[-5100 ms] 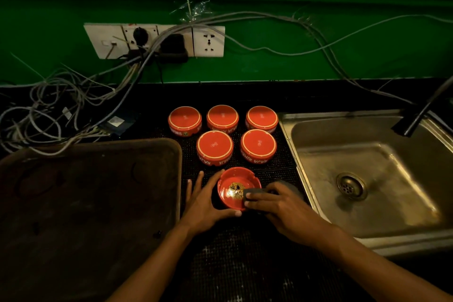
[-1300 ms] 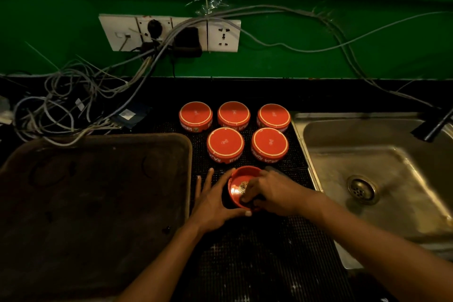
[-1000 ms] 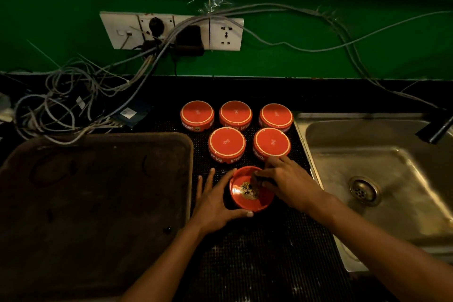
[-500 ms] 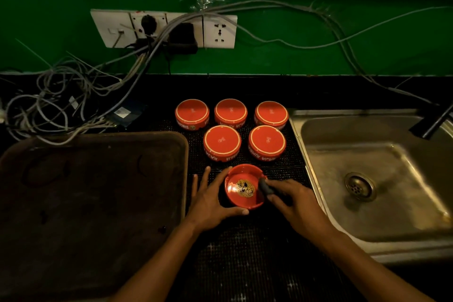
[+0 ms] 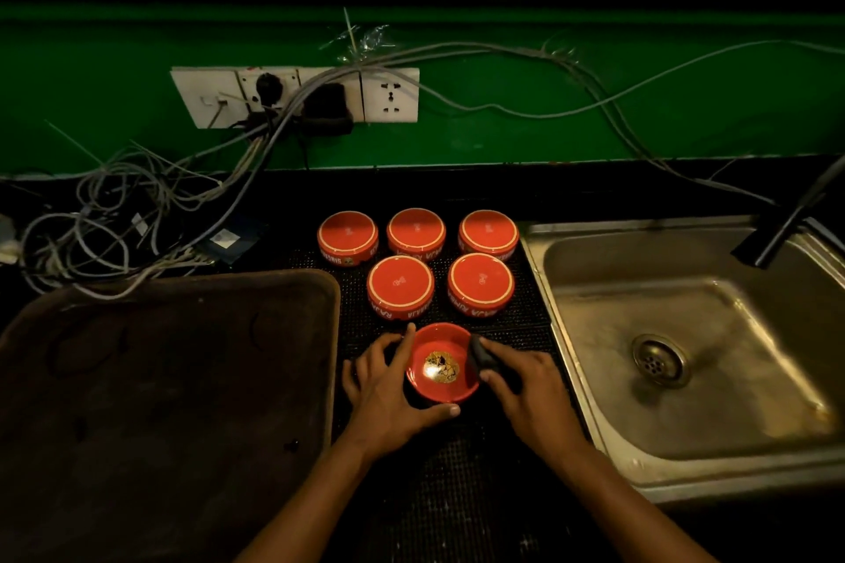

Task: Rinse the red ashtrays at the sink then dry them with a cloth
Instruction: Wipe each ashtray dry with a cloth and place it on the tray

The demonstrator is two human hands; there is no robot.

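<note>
Item: tangle of grey cables [image 5: 114,215], at 10 o'clock on the dark counter, running up to a white socket strip [image 5: 297,96] on the green wall.
Item: large dark tray [image 5: 164,379], at 8 o'clock, its right rim just beside the black mat [image 5: 439,494].
Item: left hand [image 5: 388,389], on the mat at 6 o'clock; fingers and thumb curved round the left side of the upright ashtray, gripping it.
Item: upright red ashtray [image 5: 441,363], open side up, gold emblem in its bowl, between the two hands.
Item: five red ashtrays, upside down on the mat at 12 o'clock of the upright one: back row of three [image 5: 347,235], [image 5: 416,231], [image 5: 488,233]; front row of two [image 5: 400,286], [image 5: 480,283].
Item: right hand [image 5: 530,389], at 3 o'clock of the upright ashtray, fingers curled round a dark cloth [image 5: 480,357] pressed against the ashtray's right inner wall.
Item: steel sink [image 5: 594,261], at 3 o'clock, drain [image 5: 658,361] in its basin; dark tap [image 5: 791,215] above its far right corner.
</note>
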